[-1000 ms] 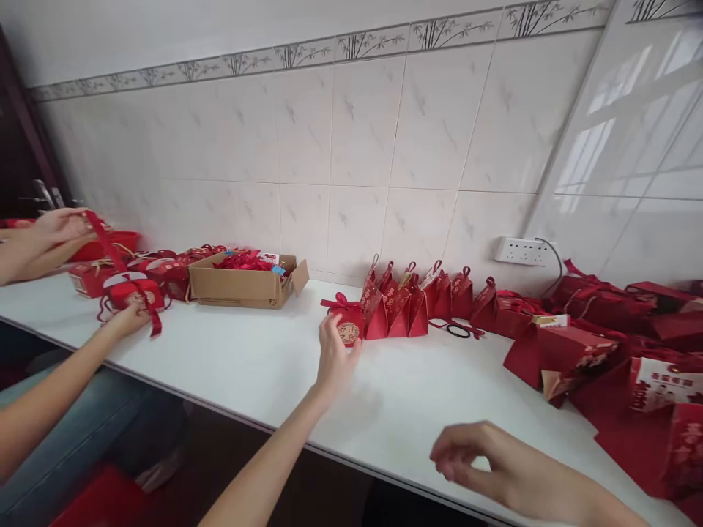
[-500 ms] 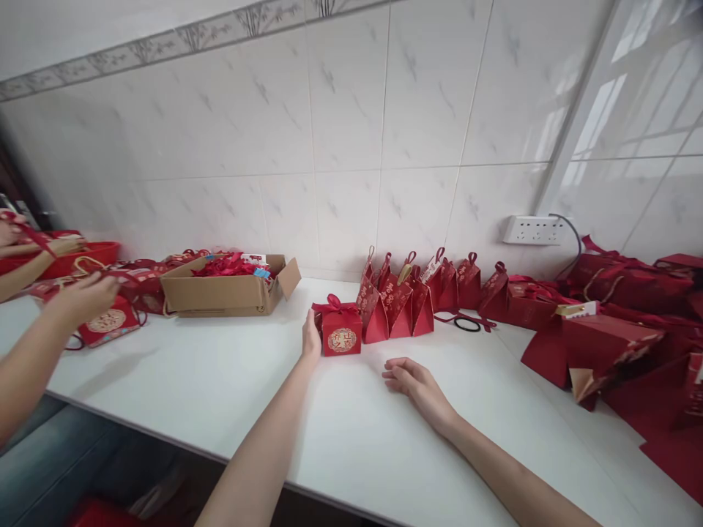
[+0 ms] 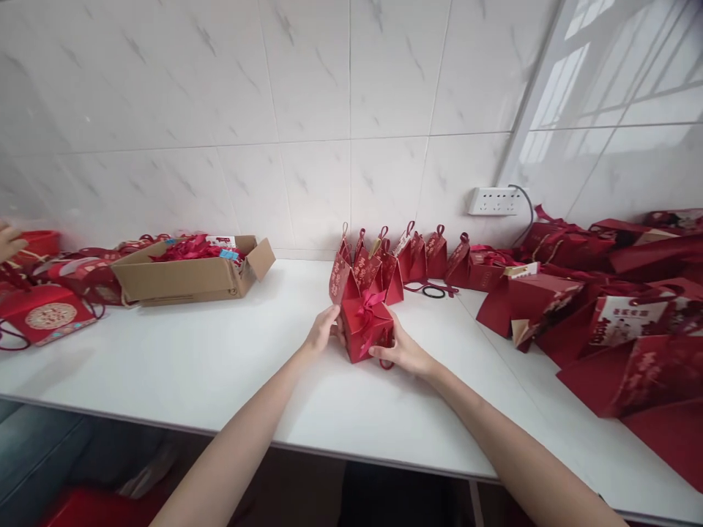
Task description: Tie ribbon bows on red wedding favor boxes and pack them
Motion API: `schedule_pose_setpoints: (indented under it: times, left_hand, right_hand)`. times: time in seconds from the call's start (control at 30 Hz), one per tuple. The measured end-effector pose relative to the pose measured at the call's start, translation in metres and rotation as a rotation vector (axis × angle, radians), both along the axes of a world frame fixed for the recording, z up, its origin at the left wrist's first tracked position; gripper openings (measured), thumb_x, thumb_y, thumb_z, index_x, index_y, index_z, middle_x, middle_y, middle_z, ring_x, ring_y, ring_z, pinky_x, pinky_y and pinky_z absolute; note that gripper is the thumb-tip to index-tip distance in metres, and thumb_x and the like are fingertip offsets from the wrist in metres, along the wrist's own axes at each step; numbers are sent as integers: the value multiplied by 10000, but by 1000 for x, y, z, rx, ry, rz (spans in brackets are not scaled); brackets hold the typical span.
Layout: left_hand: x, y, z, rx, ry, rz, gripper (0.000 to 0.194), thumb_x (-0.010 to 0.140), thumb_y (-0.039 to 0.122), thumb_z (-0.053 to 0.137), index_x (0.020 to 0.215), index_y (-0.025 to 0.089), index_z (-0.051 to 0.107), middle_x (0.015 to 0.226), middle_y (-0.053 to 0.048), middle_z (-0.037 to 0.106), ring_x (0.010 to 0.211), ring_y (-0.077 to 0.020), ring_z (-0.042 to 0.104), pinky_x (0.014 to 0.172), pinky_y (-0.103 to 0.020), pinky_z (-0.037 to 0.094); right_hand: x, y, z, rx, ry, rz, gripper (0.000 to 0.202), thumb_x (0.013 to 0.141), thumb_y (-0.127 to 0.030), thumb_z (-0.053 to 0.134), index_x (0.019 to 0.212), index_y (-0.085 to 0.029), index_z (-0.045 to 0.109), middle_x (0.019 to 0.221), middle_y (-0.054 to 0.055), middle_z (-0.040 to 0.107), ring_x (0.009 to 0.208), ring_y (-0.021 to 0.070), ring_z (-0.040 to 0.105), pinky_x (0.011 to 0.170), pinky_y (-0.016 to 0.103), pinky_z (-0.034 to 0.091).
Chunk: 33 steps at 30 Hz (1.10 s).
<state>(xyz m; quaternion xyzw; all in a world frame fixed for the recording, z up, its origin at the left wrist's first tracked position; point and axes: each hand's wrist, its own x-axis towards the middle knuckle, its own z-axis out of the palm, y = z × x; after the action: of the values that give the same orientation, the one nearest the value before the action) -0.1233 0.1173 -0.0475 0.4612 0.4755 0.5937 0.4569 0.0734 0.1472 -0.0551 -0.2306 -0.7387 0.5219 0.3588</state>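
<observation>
A small red gift box with a ribbon bow on top is held between my two hands, turned at an angle and a little tilted. My left hand presses its left side, the fingers partly hidden behind it. On the right side, my right hand grips the box with the thumb across its front. A loop of red cord hangs under the right thumb. Directly behind stand several red triangular gift boxes with looped handles.
Left along the wall sits an open cardboard box of red ribbons. A red gift box with a round emblem stands far left, near another person's hand. A black ring lies behind right; red boxes crowd the right side. A power strip hangs on the wall.
My right hand has moved to the gift box and taken hold of it. The box has been turned, so its round emblem no longer shows. The view has shifted right and down.
</observation>
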Motion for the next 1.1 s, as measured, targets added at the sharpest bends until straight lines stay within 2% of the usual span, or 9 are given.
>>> schedule_pose_setpoints:
  times: [0.13, 0.3, 0.43, 0.57, 0.63, 0.7, 0.8, 0.97, 1.1]
  left_hand:
    - [33, 8, 10, 86, 67, -41, 491, 664, 553, 634, 949, 159, 564, 645, 5, 594, 508, -158, 569, 473, -266, 443]
    - [59, 33, 7, 250, 131, 89, 464, 784, 472, 559, 1150, 194, 496, 1097, -74, 621, 1022, -216, 582, 854, -297, 457]
    - [49, 36, -4, 234, 268, 92, 562, 756, 486, 581, 1210, 175, 468, 1083, -99, 587, 1014, -247, 570, 906, -368, 444]
    - [30, 35, -10, 351, 432, 226, 485, 738, 484, 585, 1132, 210, 517, 1241, -101, 445, 1271, -294, 374, 1062, -444, 324]
    - [25, 37, -12, 396, 449, 209, 466, 754, 505, 552, 1120, 221, 499, 1238, -101, 448, 1282, -298, 359, 1084, -475, 287]
    - [25, 38, -15, 432, 440, 146, 473, 758, 518, 546, 1123, 224, 478, 1192, -101, 489, 1223, -295, 426, 1061, -478, 318]
    - [29, 36, -18, 500, 450, 83, 483, 747, 509, 569, 1122, 220, 470, 1175, -101, 514, 1158, -284, 487, 1025, -454, 366]
    - [35, 30, -18, 527, 456, 26, 474, 756, 477, 564, 1125, 208, 438, 1217, -115, 502, 1182, -274, 486, 1040, -455, 363]
    - [36, 29, -16, 510, 470, 36, 458, 774, 460, 547, 1136, 207, 428, 1225, -123, 492, 1205, -268, 471, 1050, -447, 355]
  right_hand:
    - [20, 22, 5, 166, 18, -63, 944, 669, -288, 711, 1448, -220, 183, 1339, 118, 478, 1178, 267, 502, 983, 425, 412]
    - [25, 32, 5, 411, 6, -310, 892, 674, -188, 617, 1448, -198, 176, 1348, 154, 445, 1004, 246, 576, 853, 392, 487]
    - [26, 30, 5, 392, -31, -273, 786, 661, -143, 519, 1395, -204, 245, 1372, 160, 408, 1142, 267, 507, 887, 416, 475]
    - [26, 31, 4, 261, 19, -113, 650, 640, -161, 473, 1274, -224, 345, 1298, 122, 480, 1205, 268, 471, 875, 436, 490]
    - [26, 32, 2, 270, 77, -153, 450, 694, -194, 443, 1143, -220, 451, 1146, 95, 572, 1077, 251, 556, 813, 415, 514]
    - [25, 32, 1, 342, 149, -328, 224, 791, -228, 382, 966, -212, 521, 952, 69, 605, 929, 229, 588, 789, 408, 505]
    - [25, 27, 3, 453, 227, -551, 170, 867, -293, 366, 900, -211, 511, 912, 66, 550, 877, 221, 542, 816, 423, 469]
    - [22, 15, 13, 874, 140, -510, 259, 817, -265, 520, 1069, -210, 493, 1085, 109, 500, 1048, 255, 494, 885, 453, 446]
    - [19, 13, 15, 854, 115, -528, 18, 827, -207, 519, 841, -216, 525, 1006, 91, 528, 1021, 234, 531, 808, 395, 496]
